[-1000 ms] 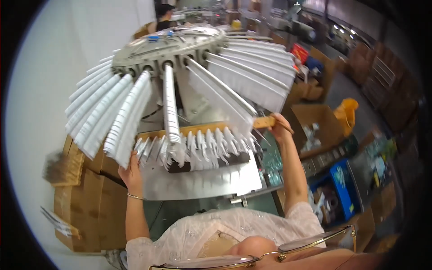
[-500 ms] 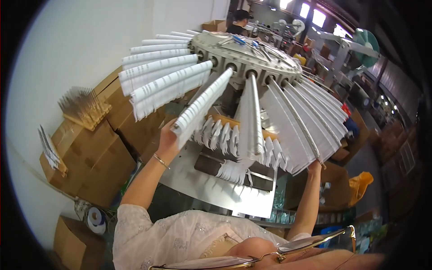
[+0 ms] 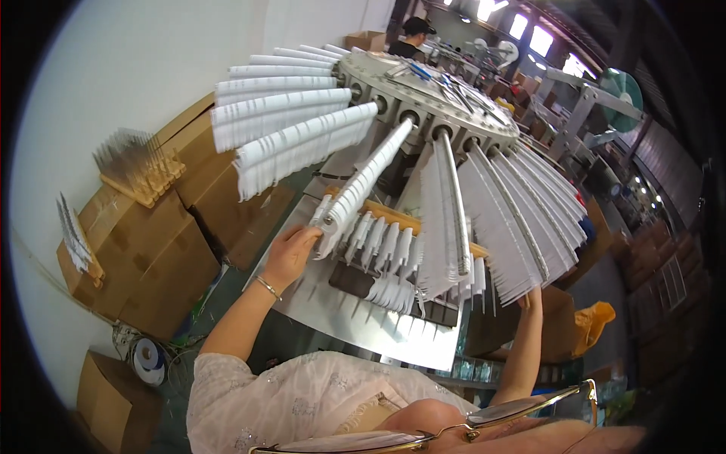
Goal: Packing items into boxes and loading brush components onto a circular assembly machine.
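Note:
A round metal carousel [image 3: 446,87] stands before me, with rods radiating from it and white strips hanging in rows. My left hand [image 3: 287,256], a bracelet at its wrist, is closed at the outer end of a near-left rod [image 3: 370,172], its fingers pinching the white strips [image 3: 324,244] by the tip. On the right, my right hand [image 3: 532,299] reaches up to the lower outer edge of another row of white strips [image 3: 499,227]. Those strips partly hide its fingers. Between my hands another strip-covered rod [image 3: 458,219] points toward me.
Below the rods, a metal table [image 3: 363,333] bears wooden bars of white pieces and a dark tray [image 3: 352,280]. Cardboard boxes [image 3: 151,257] at left carry wooden pin racks [image 3: 142,170]. Tools [image 3: 423,72] lie on the carousel. Behind it is a person [image 3: 412,41]; a fan [image 3: 622,98] stands right.
The near rods have swung somewhat rightward, and my left hand has moved slightly right and down with the rod end. The view has shifted a little. My right hand stays by its row.

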Motion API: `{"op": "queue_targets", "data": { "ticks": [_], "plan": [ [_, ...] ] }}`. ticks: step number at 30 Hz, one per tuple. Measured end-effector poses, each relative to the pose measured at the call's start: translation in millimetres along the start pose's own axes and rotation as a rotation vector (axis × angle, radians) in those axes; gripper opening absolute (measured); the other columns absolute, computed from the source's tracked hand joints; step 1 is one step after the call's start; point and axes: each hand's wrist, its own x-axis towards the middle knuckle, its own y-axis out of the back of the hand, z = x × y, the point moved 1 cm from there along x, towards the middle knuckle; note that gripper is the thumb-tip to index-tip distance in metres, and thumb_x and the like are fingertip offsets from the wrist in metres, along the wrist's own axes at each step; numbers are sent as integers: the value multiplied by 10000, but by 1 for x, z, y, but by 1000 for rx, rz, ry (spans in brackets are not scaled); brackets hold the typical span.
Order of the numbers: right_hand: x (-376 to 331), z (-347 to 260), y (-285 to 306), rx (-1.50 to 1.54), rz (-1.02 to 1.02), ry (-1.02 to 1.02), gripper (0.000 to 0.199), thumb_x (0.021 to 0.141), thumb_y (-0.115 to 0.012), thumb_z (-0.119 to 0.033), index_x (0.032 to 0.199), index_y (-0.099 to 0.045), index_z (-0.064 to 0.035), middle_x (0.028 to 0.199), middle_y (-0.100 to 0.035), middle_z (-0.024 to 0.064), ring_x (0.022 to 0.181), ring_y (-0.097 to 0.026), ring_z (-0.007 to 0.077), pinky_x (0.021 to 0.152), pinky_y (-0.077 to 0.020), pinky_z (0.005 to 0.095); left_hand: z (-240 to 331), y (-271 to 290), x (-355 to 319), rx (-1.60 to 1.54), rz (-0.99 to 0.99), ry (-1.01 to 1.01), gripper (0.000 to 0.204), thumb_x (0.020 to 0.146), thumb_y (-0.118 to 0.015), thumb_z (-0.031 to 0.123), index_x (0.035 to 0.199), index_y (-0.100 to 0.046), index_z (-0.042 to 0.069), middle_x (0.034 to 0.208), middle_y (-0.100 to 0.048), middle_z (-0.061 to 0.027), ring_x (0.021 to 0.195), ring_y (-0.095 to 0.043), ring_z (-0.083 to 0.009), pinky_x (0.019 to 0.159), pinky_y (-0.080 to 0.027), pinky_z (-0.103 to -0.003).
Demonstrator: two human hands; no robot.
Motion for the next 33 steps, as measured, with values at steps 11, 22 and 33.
{"op": "queue_targets", "data": {
  "ticks": [11,22,33],
  "plan": [
    [-58,107,0,-923,389,598,91,753,-548,-111,793,-556,-29,747,-558,114,632,-513,217,564,-402,283,20,-22,-32,34,-267,946,242,782,-443,12,1004,-508,-59,908,-541,-197,879,-495,-371,792,-386,-419],
    [-133,86,-89,-1272,-67,738,94,661,-643,-101,730,-586,-69,740,-540,58,721,-507,232,642,-388,324,21,-52,-34,319,-558,-71,176,730,-560,42,891,-499,8,811,-506,-146,759,-497,-303,670,-412,-366],
    [-234,98,-210,-47,-226,124,85,804,-486,-73,845,-513,-4,784,-549,77,699,-513,129,620,-412,238,18,-1,-46,-1500,-654,1150,93,826,-517,129,863,-477,54,665,-526,-50,540,-494,-123,466,-393,-234]
  ]
}}
